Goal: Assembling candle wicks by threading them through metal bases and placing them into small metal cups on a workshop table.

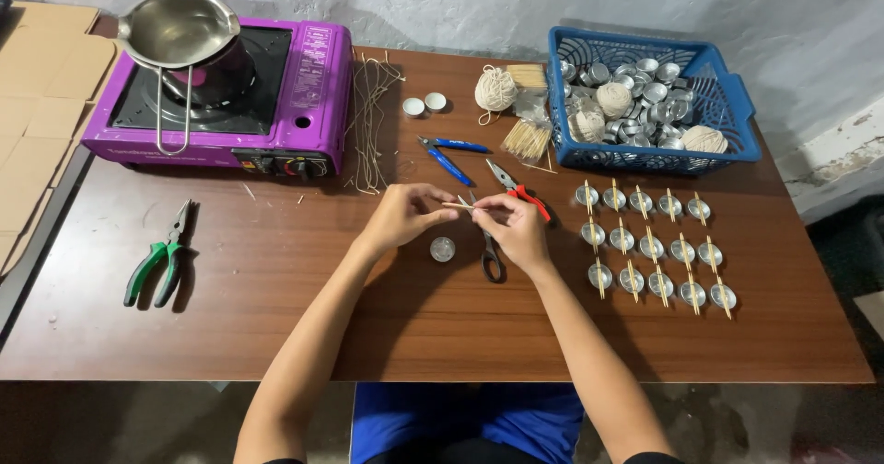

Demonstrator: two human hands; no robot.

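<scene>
My left hand (pixel 403 214) and my right hand (pixel 516 227) meet above the middle of the brown table (pixel 276 317), both pinching a thin wooden stick (pixel 457 205) held level between the fingertips. Just below the stick a small round metal cup (pixel 443 249) lies on the table. Black-handled scissors (pixel 491 257) lie under my right hand. To the right, several metal cups (pixel 650 243) stand in rows, each with a stick laid across its top.
A blue basket (pixel 727 105) of metal cups and twine balls stands at the back right. A purple portable stove (pixel 313 96) with a steel pot (pixel 180 28) is back left. Green pliers (pixel 158 263), blue pliers (pixel 453 156), red-handled cutters (pixel 520 188), wick strands (pixel 370 123) and a stick bundle (pixel 527 138) lie about.
</scene>
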